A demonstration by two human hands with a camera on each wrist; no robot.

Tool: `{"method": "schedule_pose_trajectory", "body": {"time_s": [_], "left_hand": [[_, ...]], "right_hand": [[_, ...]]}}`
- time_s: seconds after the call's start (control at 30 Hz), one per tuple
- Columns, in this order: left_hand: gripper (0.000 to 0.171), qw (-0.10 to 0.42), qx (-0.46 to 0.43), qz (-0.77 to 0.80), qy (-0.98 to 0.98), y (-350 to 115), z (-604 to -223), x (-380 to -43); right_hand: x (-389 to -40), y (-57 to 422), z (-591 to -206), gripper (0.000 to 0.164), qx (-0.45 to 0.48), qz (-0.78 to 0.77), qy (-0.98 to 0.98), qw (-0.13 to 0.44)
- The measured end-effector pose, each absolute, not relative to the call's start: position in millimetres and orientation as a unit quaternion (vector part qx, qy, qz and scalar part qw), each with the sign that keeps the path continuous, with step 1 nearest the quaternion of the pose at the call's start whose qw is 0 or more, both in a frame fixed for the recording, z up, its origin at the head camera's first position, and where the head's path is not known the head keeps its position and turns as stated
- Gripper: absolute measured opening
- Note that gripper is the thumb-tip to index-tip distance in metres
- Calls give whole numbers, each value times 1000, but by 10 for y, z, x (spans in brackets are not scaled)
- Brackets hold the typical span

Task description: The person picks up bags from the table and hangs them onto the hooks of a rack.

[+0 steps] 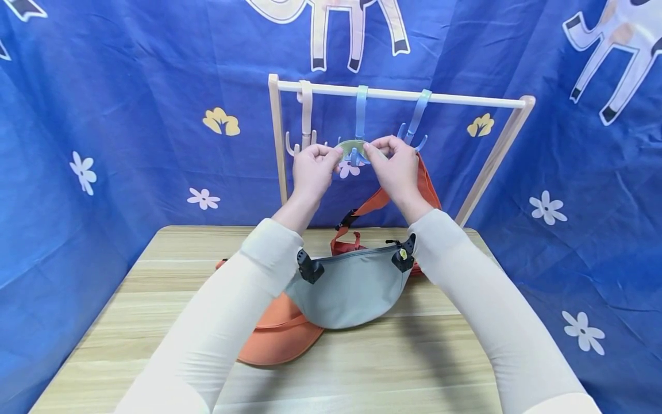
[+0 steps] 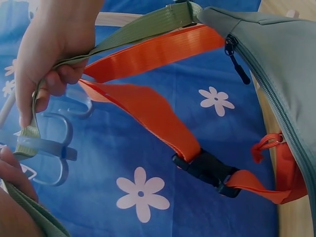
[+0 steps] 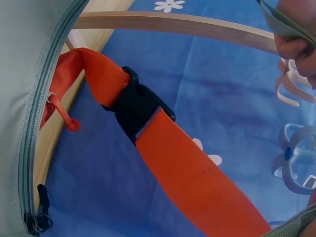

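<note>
Both hands are raised to the rack, holding a green strap (image 1: 351, 144) between them at the middle blue hook (image 1: 361, 112). My left hand (image 1: 313, 172) pinches its left part and my right hand (image 1: 395, 169) its right part. The stretch between the fingertips curves close around the hook's prongs. From this strap a grey-green waist bag (image 1: 351, 290) with black buckle ends hangs between my forearms. An orange strap (image 2: 148, 111) with a black buckle (image 2: 210, 170) runs behind, reaching up to the right-hand blue hook (image 1: 418, 118).
The wooden rack's white rail (image 1: 476, 100) also carries a beige hook (image 1: 307, 112) at left. An orange fabric item (image 1: 281, 339) with a rounded edge lies on the wood-grain table (image 1: 170, 270), partly behind the bag. Blue printed cloth (image 1: 155, 144) closes off the back and sides.
</note>
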State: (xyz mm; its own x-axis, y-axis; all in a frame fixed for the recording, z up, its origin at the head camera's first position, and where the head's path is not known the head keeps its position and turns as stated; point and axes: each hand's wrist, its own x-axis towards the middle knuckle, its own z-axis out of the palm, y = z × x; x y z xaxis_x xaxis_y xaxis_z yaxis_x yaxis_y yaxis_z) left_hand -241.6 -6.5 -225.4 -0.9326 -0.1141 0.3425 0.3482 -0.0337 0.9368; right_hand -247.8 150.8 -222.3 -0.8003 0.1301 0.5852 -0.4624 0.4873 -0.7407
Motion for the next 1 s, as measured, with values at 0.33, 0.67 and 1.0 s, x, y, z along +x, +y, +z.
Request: {"method": "schedule_pose_trajectory", "body": {"time_s": [0.33,0.67,1.0], "left_hand": [[14,151,-77,-709,-685,-18,-2349,-2408],[14,140,-95,-709,-685,60,-2452,-2414],[19,72,-128,-690,-709,54,-2506,-2406]], "right_hand": [[-2480,1518,-2350,24,89,499,-803,314],[-2515,1600,-2467,23,86,500,-797,328],[-2491,1715,-2518,26,83,467,-808,350]]}}
